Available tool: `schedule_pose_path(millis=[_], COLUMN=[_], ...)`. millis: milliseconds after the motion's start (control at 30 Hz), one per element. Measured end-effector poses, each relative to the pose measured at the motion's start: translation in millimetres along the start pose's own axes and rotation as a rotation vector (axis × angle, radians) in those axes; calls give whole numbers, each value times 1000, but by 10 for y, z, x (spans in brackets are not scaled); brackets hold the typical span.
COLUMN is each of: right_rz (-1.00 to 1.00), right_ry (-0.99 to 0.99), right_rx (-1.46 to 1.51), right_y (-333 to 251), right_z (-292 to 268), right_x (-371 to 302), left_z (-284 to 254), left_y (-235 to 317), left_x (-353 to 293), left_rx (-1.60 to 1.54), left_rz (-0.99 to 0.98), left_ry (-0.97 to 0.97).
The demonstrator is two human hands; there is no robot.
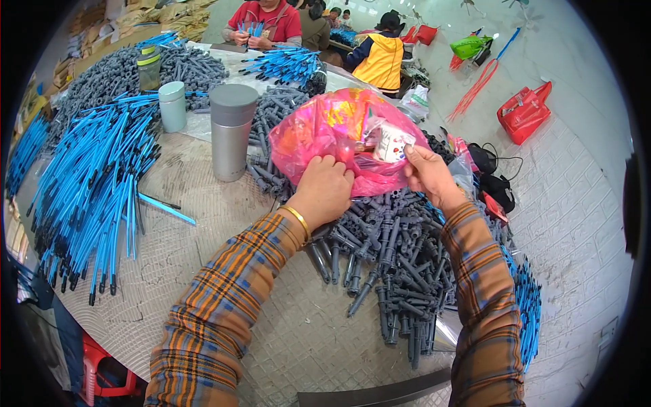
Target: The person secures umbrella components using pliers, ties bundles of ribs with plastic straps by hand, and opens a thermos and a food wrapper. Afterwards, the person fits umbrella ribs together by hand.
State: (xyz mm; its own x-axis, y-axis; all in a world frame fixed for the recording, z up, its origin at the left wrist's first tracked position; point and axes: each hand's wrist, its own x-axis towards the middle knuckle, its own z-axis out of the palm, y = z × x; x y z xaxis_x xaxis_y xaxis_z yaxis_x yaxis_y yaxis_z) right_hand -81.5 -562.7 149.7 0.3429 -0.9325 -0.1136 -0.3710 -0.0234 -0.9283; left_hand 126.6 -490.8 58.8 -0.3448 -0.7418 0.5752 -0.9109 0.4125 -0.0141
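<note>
A thin pink plastic bag sits on a heap of grey plastic tubes, its mouth turned toward me. Orange and yellow packages show inside it. My left hand, with a gold bracelet at the wrist, has its fingers curled over the bag's near rim. At the bag's right side my right hand pinches the edge of a small white packet with coloured marks. The lower part of the packet is partly hidden by the pink plastic.
A grey tumbler, a pale green cup and a yellow-lidded bottle stand left of the bag. Blue sticks with black ends lie piled at left. Across the table, a person in red holds blue sticks.
</note>
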Motion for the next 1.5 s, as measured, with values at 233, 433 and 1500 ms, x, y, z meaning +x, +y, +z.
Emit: schedule_pose_path(millis=[233, 433, 1500], right_rz=[-240, -159, -339], right_ry=[95, -14, -95], right_rx=[341, 23, 232], right_y=[-275, -355, 981], right_z=[121, -14, 614], right_x=[-549, -1437, -2756], left_z=[-309, -1015, -1107], left_y=[-7, 567, 1859], left_x=[58, 39, -1224], left_rx=[-198, -1664, -1717], left_rz=[52, -58, -511], left_ry=[81, -178, -203])
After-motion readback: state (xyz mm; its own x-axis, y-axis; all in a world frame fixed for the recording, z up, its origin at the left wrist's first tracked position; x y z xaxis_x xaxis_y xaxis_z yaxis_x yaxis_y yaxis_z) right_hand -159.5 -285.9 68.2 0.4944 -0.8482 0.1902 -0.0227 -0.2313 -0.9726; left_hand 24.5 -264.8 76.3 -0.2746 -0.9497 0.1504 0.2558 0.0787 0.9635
